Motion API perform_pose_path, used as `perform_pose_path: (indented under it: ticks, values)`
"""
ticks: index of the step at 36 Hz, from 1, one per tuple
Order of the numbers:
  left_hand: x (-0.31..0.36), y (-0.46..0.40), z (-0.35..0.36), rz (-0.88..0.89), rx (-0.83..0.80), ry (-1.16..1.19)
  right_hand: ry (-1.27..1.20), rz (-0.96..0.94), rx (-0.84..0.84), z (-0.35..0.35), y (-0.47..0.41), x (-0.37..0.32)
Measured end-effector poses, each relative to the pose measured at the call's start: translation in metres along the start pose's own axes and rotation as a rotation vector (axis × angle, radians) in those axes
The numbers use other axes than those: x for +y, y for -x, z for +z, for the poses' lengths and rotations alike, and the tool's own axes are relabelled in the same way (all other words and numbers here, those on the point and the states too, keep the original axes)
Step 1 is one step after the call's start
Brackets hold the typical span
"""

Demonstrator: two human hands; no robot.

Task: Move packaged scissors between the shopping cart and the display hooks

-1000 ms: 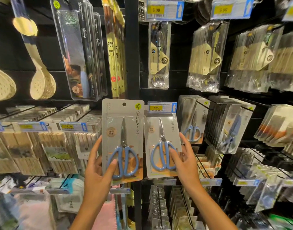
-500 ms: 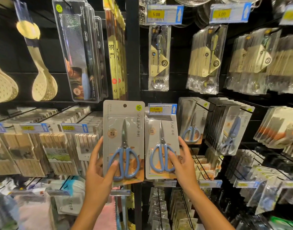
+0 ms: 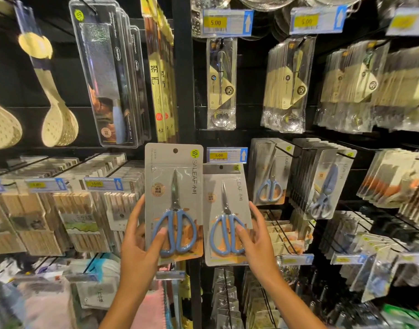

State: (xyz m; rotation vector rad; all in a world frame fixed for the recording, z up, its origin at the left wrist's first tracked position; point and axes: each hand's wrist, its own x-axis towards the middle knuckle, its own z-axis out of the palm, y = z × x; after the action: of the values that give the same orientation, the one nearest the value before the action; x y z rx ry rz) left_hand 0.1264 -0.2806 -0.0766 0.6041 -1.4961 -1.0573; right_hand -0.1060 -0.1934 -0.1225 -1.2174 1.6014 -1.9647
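Right pack [image 3: 225,217] raised slightly toward price tag [image 3: 227,155], gripped by right hand [image 3: 256,241], left hand [image 3: 142,245] fingers pinching flat grey card pack [image 3: 173,200], blue-handled scissors blistered inside.

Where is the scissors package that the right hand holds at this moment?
In the head view, the right hand holds the scissors package just right of centre, directly below the 5.00 price tag, beside the package in the left hand.

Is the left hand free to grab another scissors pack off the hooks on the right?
Probably not: the left hand already grips a scissors pack, and the right hand and its pack lie across the way.
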Motion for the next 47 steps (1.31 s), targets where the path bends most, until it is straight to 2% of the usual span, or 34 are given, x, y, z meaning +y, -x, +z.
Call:
perform_pose_path:
  ticks: [10,20,33,47]
  values:
    - [0.005,0.0,0.003,0.023,0.008,0.033,0.014,-0.042,0.049,0.005,-0.023,-0.005]
    - [0.009,-0.002,0.006,0.028,0.016,0.053,0.006,-0.056,0.024,0.005,-0.036,-0.005]
    - [0.003,-0.004,0.005,0.024,0.018,0.056,0.004,-0.017,0.032,0.002,-0.038,0.002]
    - [0.004,-0.014,0.011,0.049,0.015,0.016,0.229,0.044,0.134,0.018,-0.091,0.03]
